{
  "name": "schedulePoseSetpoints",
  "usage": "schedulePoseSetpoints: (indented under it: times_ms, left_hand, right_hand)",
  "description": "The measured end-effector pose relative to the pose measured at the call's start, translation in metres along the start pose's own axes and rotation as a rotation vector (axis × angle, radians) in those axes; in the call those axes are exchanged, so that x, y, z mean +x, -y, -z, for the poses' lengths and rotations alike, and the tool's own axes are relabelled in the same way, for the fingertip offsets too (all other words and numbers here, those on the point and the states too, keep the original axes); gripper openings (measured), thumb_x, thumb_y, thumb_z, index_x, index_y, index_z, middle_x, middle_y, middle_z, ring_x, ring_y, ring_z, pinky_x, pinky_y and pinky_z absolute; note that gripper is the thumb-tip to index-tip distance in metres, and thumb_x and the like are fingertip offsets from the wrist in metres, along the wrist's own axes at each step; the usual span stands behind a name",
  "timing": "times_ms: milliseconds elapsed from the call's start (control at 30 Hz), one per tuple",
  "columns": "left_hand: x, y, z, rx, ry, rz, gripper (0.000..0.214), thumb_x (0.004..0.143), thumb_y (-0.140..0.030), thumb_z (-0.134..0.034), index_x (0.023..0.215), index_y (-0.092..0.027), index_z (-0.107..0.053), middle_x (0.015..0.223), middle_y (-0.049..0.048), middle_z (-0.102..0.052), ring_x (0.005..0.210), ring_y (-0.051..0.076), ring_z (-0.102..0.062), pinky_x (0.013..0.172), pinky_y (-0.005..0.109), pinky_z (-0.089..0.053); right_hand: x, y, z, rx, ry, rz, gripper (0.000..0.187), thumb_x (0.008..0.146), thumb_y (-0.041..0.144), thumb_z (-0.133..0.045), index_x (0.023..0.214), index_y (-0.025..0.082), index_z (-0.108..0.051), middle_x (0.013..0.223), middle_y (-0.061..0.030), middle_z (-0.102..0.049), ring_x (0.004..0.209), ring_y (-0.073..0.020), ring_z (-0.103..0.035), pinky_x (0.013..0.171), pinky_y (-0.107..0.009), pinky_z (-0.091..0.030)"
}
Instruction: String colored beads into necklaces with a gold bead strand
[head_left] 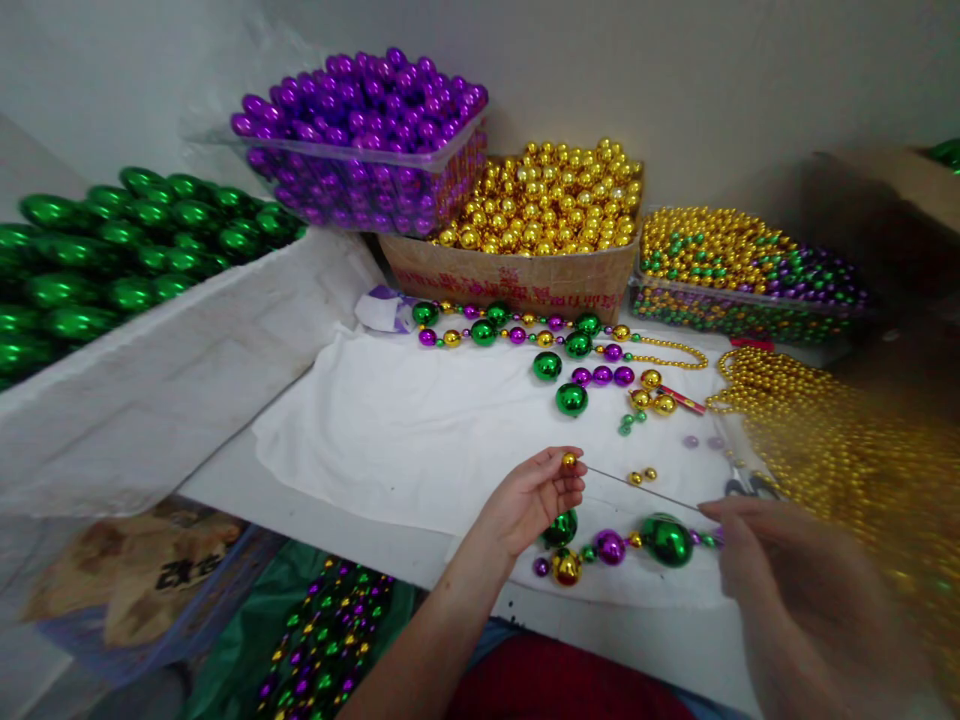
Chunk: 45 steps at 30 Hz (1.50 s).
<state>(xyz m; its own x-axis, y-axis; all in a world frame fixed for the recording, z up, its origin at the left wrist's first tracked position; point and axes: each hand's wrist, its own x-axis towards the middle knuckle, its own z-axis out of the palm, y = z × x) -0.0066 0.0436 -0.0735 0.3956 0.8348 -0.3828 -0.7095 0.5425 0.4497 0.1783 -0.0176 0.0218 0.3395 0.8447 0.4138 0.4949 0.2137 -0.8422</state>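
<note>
Between the thumb and fingertips of my left hand (525, 498) sits a small gold bead (569, 461). A thin needle (637, 485) runs from that bead to my right hand (795, 580), whose thumb and fingers pinch its other end; this hand is partly blurred. Below the needle lies a row of strung beads, with a large green bead (667, 540), a purple bead (610, 547) and a gold bead (566, 567). Part of that row is hidden behind my hands. Two loose gold beads (643, 477) rest on the white cloth (390, 430) beyond the needle.
A beaded necklace (517, 335) and loose beads lie farther back. Behind stand a purple bead tub (345, 150), a cardboard box (502, 275) of gold beads and a mixed-bead tub (735, 300). Gold bead chains (817, 430) and scissors (750, 488) are right; a foam box (187, 370) is left.
</note>
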Motion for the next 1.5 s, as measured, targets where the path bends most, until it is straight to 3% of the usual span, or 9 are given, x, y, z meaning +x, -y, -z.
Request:
schedulePoseSetpoints:
  times_ms: [333,500,667,833,933,1033,1200,1333,1500]
  left_hand:
    - [-0.005,0.002,-0.006,-0.081,0.008,-0.003,0.021,0.081,-0.015,-0.065,0.101,-0.01,-0.063,0.086,0.0071,-0.066,0.071,0.011,-0.064,0.064,0.019,-0.053]
    - [-0.009,0.008,-0.02,-0.163,0.001,-0.058,0.017,0.078,-0.016,-0.07,0.093,-0.016,-0.062,0.086,0.0039,-0.067,0.07,0.008,-0.062,0.066,0.017,-0.052]
    - [-0.014,0.015,-0.036,0.149,-0.047,-0.215,0.011,0.08,-0.023,-0.068,0.085,-0.013,-0.064,0.085,0.0065,-0.067,0.067,0.01,-0.06,0.063,0.02,-0.05]
    - [-0.018,0.011,-0.037,0.53,-0.202,-0.419,0.014,0.079,-0.027,-0.068,0.078,-0.014,-0.068,0.101,0.0068,-0.065,0.057,0.006,-0.054,0.055,0.02,-0.045]
    - [-0.019,0.008,-0.039,0.7,-0.189,-0.513,0.012,0.078,-0.026,-0.068,0.075,-0.014,-0.07,0.107,0.0078,-0.062,0.062,0.008,-0.054,0.052,0.02,-0.044]
    - [-0.02,0.005,-0.043,0.747,-0.162,-0.547,0.013,0.078,-0.025,-0.067,0.072,-0.014,-0.071,0.101,0.0084,-0.062,0.069,0.011,-0.055,0.053,0.019,-0.044]
    - [-0.022,0.007,-0.049,0.476,-0.199,-0.448,0.013,0.075,-0.027,-0.07,0.073,-0.015,-0.068,0.101,0.0051,-0.061,0.05,0.003,-0.046,0.046,0.019,-0.036]
    - [-0.018,0.016,-0.048,0.243,-0.164,-0.376,0.015,0.073,-0.029,-0.072,0.075,-0.015,-0.067,0.092,0.0039,-0.064,0.049,0.004,-0.047,0.046,0.019,-0.033]
    - [-0.015,0.021,-0.048,0.349,-0.116,-0.273,0.026,0.069,-0.034,-0.075,0.084,-0.013,-0.07,0.066,0.0015,-0.06,0.053,0.008,-0.051,0.052,0.021,-0.039]
  right_hand:
    - [-0.006,-0.009,-0.007,0.065,0.069,0.098,0.012,0.083,0.013,-0.062,0.092,0.021,-0.063,0.09,-0.0026,-0.065,0.081,-0.0133,-0.059,0.061,-0.022,-0.047]
    - [-0.012,-0.028,-0.03,0.17,0.226,-0.065,0.006,0.088,0.021,-0.058,0.091,0.021,-0.063,0.087,-0.0018,-0.063,0.072,-0.0131,-0.057,0.056,-0.023,-0.045]
    - [-0.008,-0.043,-0.051,0.183,0.489,-0.126,0.016,0.092,0.032,-0.052,0.088,0.02,-0.062,0.083,-0.0022,-0.06,0.072,-0.0148,-0.056,0.061,-0.027,-0.045]
    - [-0.003,-0.049,-0.045,0.029,0.619,-0.073,0.039,0.092,0.037,-0.049,0.129,0.024,-0.051,0.116,-0.0083,-0.057,0.096,-0.0195,-0.057,0.079,-0.033,-0.05]
    - [0.001,-0.047,-0.042,-0.106,0.567,0.058,0.041,0.088,0.039,-0.055,0.128,0.03,-0.054,0.127,-0.0084,-0.052,0.119,-0.0258,-0.045,0.096,-0.045,-0.041]
    - [0.006,-0.042,-0.043,-0.096,0.543,0.065,0.019,0.088,0.036,-0.055,0.095,0.026,-0.069,0.11,-0.0078,-0.061,0.108,-0.0258,-0.051,0.091,-0.044,-0.042]
    - [0.003,-0.04,-0.042,0.218,0.541,-0.316,0.027,0.083,0.042,-0.06,0.071,0.019,-0.064,0.069,-0.0015,-0.059,0.065,-0.0166,-0.054,0.056,-0.026,-0.043]
    - [-0.006,-0.047,-0.046,0.483,0.306,-0.635,0.029,0.072,0.045,-0.072,0.078,0.017,-0.067,0.063,-0.0001,-0.057,0.051,-0.0108,-0.046,0.042,-0.02,-0.032]
    - [0.002,-0.035,-0.045,0.559,0.139,-0.525,0.024,0.067,0.038,-0.076,0.067,0.016,-0.066,0.06,-0.0008,-0.055,0.051,-0.0119,-0.046,0.044,-0.023,-0.039]
